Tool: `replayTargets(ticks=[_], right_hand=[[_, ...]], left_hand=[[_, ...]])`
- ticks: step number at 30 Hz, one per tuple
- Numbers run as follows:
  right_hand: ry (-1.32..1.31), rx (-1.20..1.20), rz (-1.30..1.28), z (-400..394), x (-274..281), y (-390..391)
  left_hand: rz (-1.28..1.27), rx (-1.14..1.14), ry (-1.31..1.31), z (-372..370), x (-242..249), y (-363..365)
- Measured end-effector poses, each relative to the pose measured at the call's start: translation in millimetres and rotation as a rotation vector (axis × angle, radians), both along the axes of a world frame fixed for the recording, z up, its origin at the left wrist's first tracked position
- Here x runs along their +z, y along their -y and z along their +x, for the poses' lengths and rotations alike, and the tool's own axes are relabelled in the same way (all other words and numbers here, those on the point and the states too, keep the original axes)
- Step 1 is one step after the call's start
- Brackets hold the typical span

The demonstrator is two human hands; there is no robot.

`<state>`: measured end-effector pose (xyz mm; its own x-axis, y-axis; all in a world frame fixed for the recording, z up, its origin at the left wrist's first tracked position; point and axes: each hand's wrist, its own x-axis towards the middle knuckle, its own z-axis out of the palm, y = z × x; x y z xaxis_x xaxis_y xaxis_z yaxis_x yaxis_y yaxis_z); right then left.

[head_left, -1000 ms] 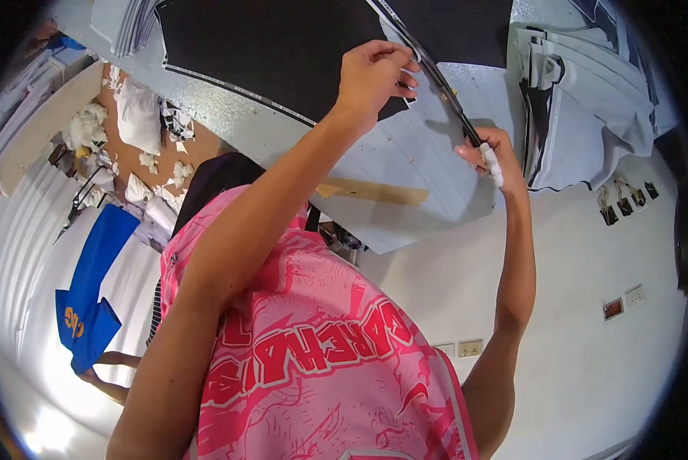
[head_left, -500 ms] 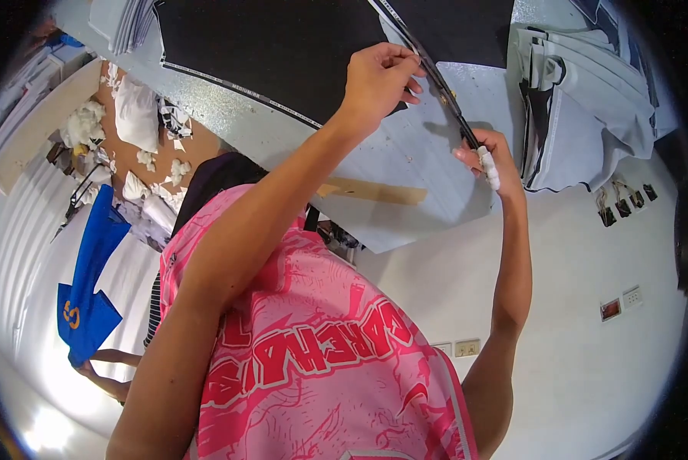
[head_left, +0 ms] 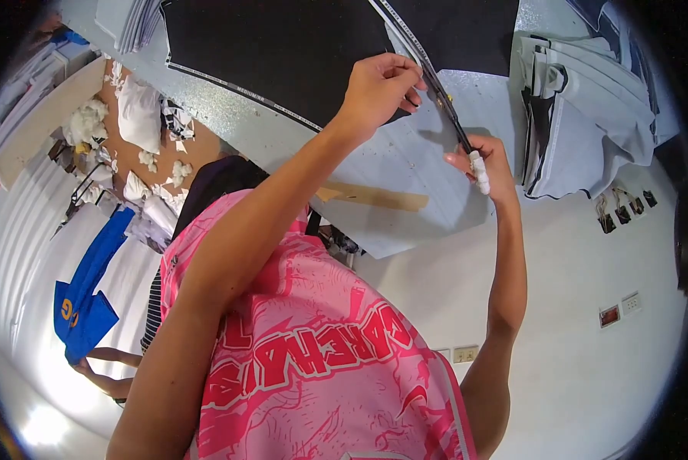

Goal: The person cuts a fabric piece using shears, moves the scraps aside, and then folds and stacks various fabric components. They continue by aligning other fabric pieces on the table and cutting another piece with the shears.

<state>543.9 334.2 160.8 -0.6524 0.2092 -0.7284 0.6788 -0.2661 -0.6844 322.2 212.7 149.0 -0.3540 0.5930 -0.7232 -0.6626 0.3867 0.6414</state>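
The left hand (head_left: 382, 90) is over the pale grey worktop (head_left: 394, 149), near the lower edge of the big flat black cloth (head_left: 275, 46). Its fingers are curled in, with the thumb close to the first finger. I cannot tell if it is pinching anything. The right hand (head_left: 488, 165) is lower and to the right. It is closed around the low end of a long, thin, black thing (head_left: 453, 119), which slants up and left, close to the left hand's fingertips. Bumpy white wrapping (head_left: 479, 172) shows at the right hand, but I cannot tell just what it is wrapped on.

A strip with small white letters (head_left: 244, 92) runs along the black cloth's low edge. A flat tan strip (head_left: 378, 196) lies on the worktop, below the left hand. To the right of the right hand is a pile of folded light grey cloth (head_left: 589, 123) with black edges. Black metal clips (head_left: 624, 208) are on the white wall (head_left: 566, 261).

Far to the left, another person's hands (head_left: 85, 366) hold up a bright blue cloth with orange marks (head_left: 91, 310). White scraps and fluff (head_left: 85, 123) lie near the brown floor (head_left: 133, 153).
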Motion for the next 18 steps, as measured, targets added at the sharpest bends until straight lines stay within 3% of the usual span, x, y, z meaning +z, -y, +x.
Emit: replayTargets(ticks=[6, 9, 18], right_hand=[[0.111, 0.007, 0.021, -5.9, 9.2, -2.5], [0.110, -0.041, -0.071, -8.8, 9.2, -6.9], [0.039, -0.038, 0.012, -16.4, 7.5, -6.6]], left_hand=[[-0.023, 0.028, 0.034, -2.6, 0.8, -1.7], [-0.024, 0.023, 0.053, -1.9, -0.8, -1.4], [-0.025, 0.013, 0.100, -2.4, 2.3, -8.0]])
